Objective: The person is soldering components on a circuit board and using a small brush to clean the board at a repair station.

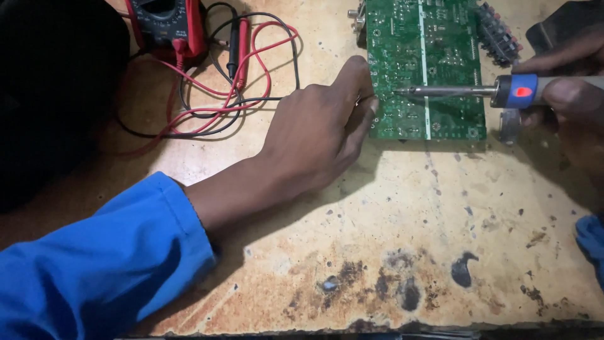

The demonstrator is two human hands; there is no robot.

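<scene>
Soldering iron [478,91] over green circuit board [440,50]

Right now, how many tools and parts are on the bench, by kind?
Circuit board: 1
Soldering iron: 1, in the right hand
Multimeter: 1
Test leads: 2, one red lead and one black lead
Total: 5
The left hand rests at the board's left edge, on the workbench.
</scene>
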